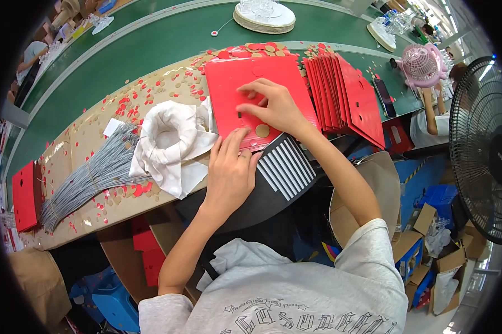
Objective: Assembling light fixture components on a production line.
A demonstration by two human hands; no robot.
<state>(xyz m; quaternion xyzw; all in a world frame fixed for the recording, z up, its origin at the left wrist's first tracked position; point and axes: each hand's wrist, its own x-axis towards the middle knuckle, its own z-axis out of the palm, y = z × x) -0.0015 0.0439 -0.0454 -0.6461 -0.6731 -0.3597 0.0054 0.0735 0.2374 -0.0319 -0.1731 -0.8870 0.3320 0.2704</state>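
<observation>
A flat red card panel (228,78) lies in front of me, with a small dark slot and a round brown paper disc (262,131) on its near part. My left hand (228,172) rests its outstretched fingers on the panel's near left edge. Above the panel's middle curves my right hand (276,108), thumb and fingers apart, nothing visible between them. Right of it stands a fanned row of folded red card pieces (332,92) with punched holes. A white cloth ring (164,133) sits to the left, beside a bundle of thin grey wire-like ties (92,178).
Red and brown paper discs (139,92) litter the brown board covering. Beyond runs a green conveyor (167,42) carrying a round white stand (264,19). A black fan (482,150) and open cartons (418,245) are at right, a blue stool (114,300) lower left. Other people work nearby.
</observation>
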